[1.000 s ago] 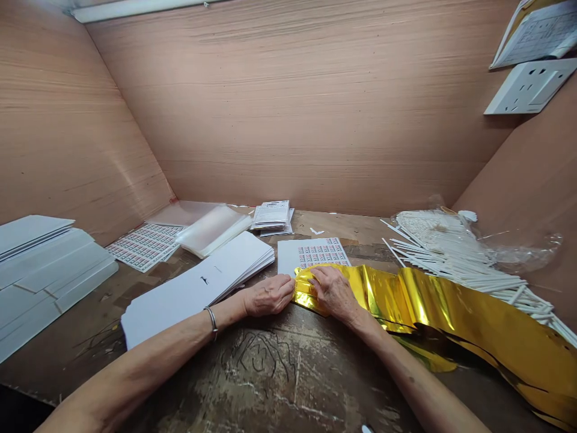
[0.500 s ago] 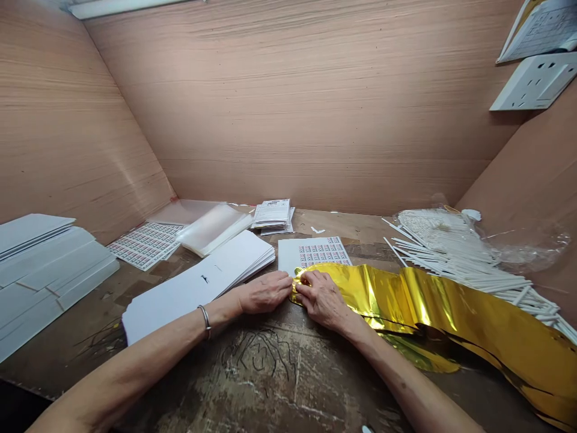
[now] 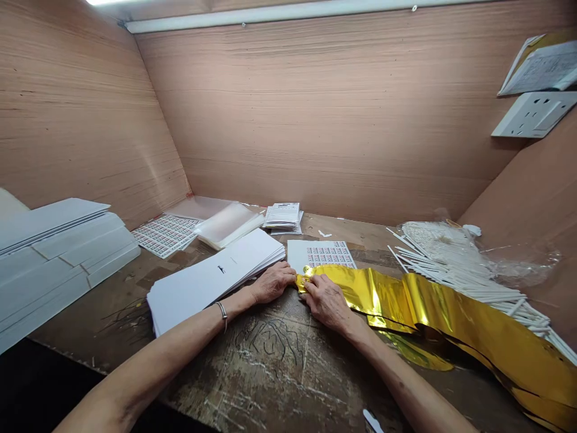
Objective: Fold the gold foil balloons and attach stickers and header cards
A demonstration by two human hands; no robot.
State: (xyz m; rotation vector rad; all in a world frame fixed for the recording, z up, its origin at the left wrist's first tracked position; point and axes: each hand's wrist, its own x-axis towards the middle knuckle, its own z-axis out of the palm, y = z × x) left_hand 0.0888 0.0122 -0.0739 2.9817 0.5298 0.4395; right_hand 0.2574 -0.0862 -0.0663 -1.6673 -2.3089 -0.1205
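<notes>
A long strip of crinkled gold foil (image 3: 433, 307) runs from the middle of the bench to the lower right, its end gathered into a narrow crumpled tip. My right hand (image 3: 327, 304) presses down on the foil near that tip, fingers closed on it. My left hand (image 3: 273, 284), with a metal bangle (image 3: 222, 313) on the wrist, pinches the very tip from the left. Beside my left hand lies a stack of white sheets (image 3: 216, 279). A white sheet of small printed labels (image 3: 321, 254) lies just beyond the foil, its near edge hidden.
On the scarred wooden bench (image 3: 270, 367) lie white flat boards (image 3: 58, 240), label sheets (image 3: 166, 234), clear plastic sleeves (image 3: 228, 225) and printed cards (image 3: 283, 218). White sticks in a plastic bag (image 3: 464, 267) lie on the right. Wood panels enclose the back and sides.
The gathered end of the foil has become narrower and more crumpled between my fingers. The whole view has shifted, with the bench sitting lower and further right.
</notes>
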